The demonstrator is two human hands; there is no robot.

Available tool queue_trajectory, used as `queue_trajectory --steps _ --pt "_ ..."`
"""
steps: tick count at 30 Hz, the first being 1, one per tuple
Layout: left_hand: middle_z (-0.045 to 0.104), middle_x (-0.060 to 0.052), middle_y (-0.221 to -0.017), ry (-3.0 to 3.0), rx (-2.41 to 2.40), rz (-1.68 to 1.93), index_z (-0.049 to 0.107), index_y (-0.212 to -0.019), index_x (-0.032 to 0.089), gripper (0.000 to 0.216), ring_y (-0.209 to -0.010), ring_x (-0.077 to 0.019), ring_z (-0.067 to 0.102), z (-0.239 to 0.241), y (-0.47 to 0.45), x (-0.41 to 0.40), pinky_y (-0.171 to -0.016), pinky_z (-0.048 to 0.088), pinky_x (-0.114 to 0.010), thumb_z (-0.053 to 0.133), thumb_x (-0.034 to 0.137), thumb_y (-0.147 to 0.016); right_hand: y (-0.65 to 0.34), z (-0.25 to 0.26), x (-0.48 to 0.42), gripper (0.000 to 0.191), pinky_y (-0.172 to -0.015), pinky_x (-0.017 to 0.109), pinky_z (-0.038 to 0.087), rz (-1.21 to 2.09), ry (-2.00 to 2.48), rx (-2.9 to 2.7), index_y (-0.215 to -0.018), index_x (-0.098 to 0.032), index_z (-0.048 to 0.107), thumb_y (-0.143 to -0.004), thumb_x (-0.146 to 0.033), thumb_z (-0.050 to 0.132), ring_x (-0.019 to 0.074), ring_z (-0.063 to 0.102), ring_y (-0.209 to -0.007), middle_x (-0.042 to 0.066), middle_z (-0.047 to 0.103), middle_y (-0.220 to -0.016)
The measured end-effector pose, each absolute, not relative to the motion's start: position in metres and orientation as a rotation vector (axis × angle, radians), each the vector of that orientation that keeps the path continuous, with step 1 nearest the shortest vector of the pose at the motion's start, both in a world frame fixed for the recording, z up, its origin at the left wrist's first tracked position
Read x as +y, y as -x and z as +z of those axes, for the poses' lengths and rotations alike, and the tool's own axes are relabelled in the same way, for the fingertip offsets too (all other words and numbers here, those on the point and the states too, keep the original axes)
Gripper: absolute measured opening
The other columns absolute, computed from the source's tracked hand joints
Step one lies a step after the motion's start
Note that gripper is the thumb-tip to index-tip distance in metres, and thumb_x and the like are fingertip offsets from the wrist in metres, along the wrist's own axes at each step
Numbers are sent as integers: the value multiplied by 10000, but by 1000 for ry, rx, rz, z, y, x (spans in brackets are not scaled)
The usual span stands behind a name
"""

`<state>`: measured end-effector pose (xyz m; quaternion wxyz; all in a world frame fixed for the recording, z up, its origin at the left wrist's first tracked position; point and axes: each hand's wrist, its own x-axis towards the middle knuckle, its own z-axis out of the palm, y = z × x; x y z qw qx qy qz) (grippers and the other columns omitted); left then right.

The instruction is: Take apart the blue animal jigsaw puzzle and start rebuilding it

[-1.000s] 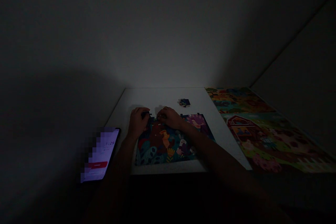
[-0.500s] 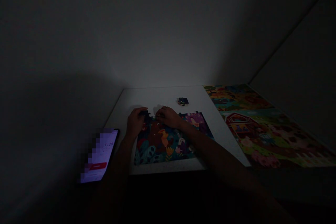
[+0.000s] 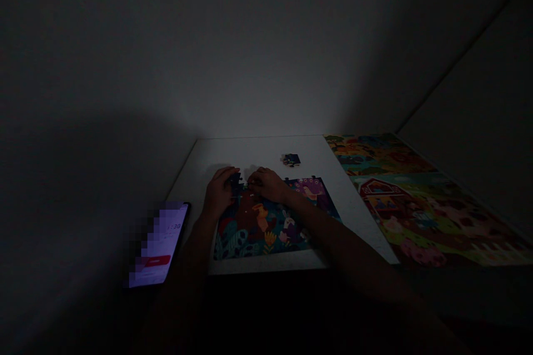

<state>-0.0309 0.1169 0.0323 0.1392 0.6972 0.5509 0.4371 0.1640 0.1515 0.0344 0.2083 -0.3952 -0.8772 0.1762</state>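
A partly joined jigsaw puzzle with a bear, a fox and a rabbit lies on a white board in dim light. At its upper left corner, my left hand is closed around the edge of a dark blue puzzle piece, whose knob shows to the right of the fingers. My right hand rests over the puzzle's top edge, just right of that piece. Its fingers are curled together, and what they pinch is hidden in shadow. Beyond the right hand sits a small pile of loose puzzle pieces.
A lit phone showing a timer stands left of the white board. Two colourful pictures, a farm scene and an animal scene, lie along the right side. A pale wall rises behind.
My left hand has shifted slightly right and up at the corner, with the dark piece moving along. My right hand stays nearly in place. The phone's timer reading has changed.
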Motion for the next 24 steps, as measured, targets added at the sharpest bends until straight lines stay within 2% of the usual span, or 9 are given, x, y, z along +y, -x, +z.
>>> queue_trajectory --steps 7,12,16,20,24 --pt "652 -41 -1135 -1978 1641 1336 691 -1119 232 538 -1061 -193 626 34 30 114 -976 504 -345 430 9 -704 -164 36 151 178 -845 299 390 515 1106 -2456 -1025 -138 683 -879 -226 632 192 561 -951 92 651 -980" --pt "676 -52 -1064 -1844 1765 1302 708 -1058 214 489 -1018 -214 639 35 32 119 -944 512 -370 458 24 -682 -164 40 149 197 -842 294 394 522 1120 -2462 -1042 -123 681 -887 -233 628 188 563 -952 98 648 -991" --pt "684 -54 -1029 -1802 1850 1292 716 -1008 220 365 -1009 -230 634 36 31 119 -941 502 -383 534 93 -718 -165 42 148 200 -845 290 389 520 1126 -2481 -1050 -130 677 -891 -238 621 186 556 -963 92 643 -994" --pt "688 -54 -1004 -1680 1832 1328 704 -994 213 272 -907 -208 648 33 32 121 -858 524 -348 599 218 -743 -165 42 148 186 -844 298 391 515 1121 -2482 -1039 -138 672 -891 -237 619 191 557 -957 91 644 -989" --pt "702 -27 -902 -1535 1712 1354 677 -995 200 312 -829 -189 660 29 34 124 -773 533 -314 564 174 -705 -165 40 149 181 -839 300 395 518 1109 -2470 -1028 -133 675 -891 -240 623 196 563 -953 94 644 -978"
